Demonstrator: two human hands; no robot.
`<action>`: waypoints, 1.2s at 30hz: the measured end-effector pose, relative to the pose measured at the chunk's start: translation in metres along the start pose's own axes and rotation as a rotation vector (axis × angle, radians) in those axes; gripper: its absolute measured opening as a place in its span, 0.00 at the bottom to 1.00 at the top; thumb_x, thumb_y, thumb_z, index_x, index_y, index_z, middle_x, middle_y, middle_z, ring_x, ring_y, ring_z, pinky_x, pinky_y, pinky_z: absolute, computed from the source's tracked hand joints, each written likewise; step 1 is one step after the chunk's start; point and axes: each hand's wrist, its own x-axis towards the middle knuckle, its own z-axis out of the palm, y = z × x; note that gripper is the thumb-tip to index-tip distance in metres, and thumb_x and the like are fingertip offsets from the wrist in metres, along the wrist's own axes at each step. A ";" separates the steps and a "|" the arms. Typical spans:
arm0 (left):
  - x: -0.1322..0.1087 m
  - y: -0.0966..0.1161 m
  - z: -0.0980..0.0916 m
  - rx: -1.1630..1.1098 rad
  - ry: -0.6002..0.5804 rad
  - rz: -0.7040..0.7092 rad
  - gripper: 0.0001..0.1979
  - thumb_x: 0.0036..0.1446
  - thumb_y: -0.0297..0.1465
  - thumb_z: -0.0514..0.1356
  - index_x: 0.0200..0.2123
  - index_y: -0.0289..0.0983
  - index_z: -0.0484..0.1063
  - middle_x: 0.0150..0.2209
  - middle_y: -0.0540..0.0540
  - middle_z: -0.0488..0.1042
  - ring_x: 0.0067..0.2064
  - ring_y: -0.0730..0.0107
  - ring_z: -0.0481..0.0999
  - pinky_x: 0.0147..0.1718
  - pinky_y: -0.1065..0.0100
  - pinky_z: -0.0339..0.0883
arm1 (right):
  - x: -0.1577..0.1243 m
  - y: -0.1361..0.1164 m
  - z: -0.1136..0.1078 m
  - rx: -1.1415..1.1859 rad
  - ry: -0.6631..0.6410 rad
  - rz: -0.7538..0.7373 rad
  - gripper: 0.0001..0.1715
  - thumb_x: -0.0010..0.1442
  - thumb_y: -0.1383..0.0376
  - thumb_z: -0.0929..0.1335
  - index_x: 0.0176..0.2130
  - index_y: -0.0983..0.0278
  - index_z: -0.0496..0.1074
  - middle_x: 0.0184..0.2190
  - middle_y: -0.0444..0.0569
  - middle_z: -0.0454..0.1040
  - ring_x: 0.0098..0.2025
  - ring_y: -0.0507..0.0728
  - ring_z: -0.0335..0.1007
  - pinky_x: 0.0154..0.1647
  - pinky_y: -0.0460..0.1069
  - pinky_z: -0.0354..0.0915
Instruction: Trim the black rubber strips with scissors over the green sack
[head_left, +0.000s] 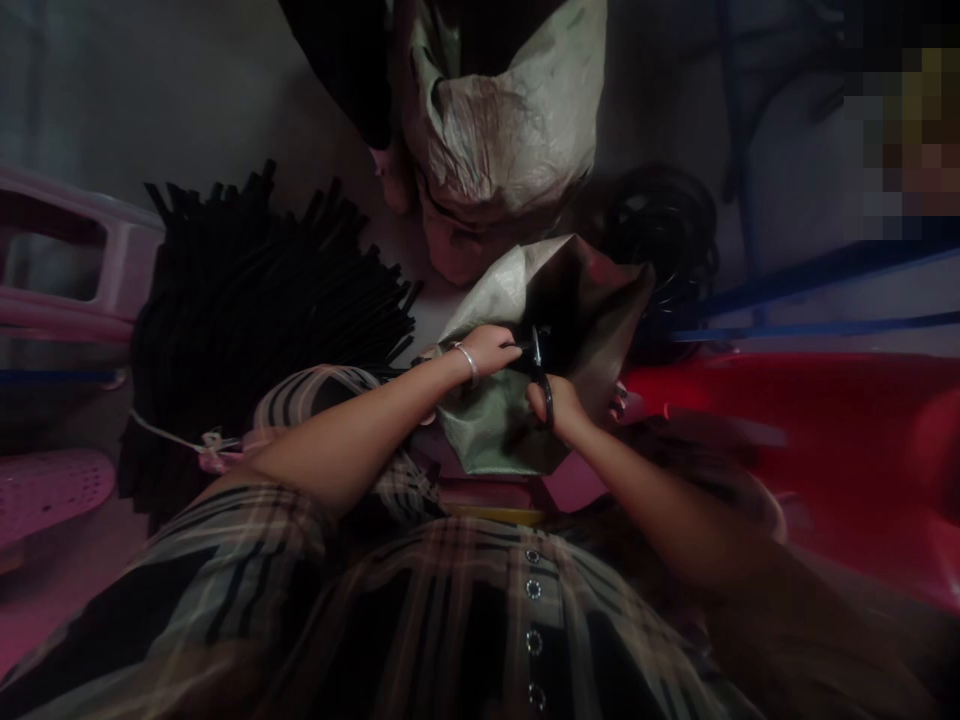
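My right hand is closed round the dark handles of a pair of scissors, whose blades point away from me over the mouth of an open sack. Just left of the blades, my left hand pinches a short black strip. The strip reaches toward the blades; whether they touch it is hard to tell in the dim light. The sack stands between my legs, its inside mostly in shadow. A thick bundle of long black strips lies to the left, with a pale cord round its lower part.
A larger, crumpled sack stands beyond the open one. Black coils lie to its right, near blue bars. A glossy red surface is at my right. Pink plastic furniture stands at the far left.
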 end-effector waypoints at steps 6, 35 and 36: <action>0.002 -0.001 -0.003 -0.259 0.029 -0.114 0.08 0.49 0.33 0.57 0.26 0.35 0.71 0.19 0.52 0.67 0.19 0.78 0.61 0.20 0.74 0.54 | -0.001 -0.010 -0.004 -0.068 0.011 -0.026 0.07 0.48 0.64 0.61 0.24 0.65 0.64 0.20 0.46 0.69 0.20 0.50 0.61 0.20 0.44 0.55; -0.001 0.005 0.002 -0.424 -0.036 -0.106 0.06 0.49 0.31 0.57 0.24 0.35 0.65 0.18 0.53 0.66 0.16 0.82 0.60 0.16 0.76 0.52 | -0.008 -0.012 0.000 -0.205 -0.008 -0.154 0.06 0.49 0.67 0.61 0.23 0.65 0.65 0.20 0.44 0.68 0.22 0.49 0.60 0.21 0.43 0.51; -0.001 0.005 0.001 -0.402 -0.032 -0.105 0.06 0.49 0.31 0.56 0.24 0.35 0.65 0.18 0.53 0.66 0.17 0.81 0.60 0.17 0.76 0.52 | -0.008 -0.012 0.000 -0.209 -0.006 -0.136 0.06 0.49 0.67 0.62 0.23 0.65 0.65 0.19 0.44 0.68 0.22 0.49 0.60 0.20 0.43 0.51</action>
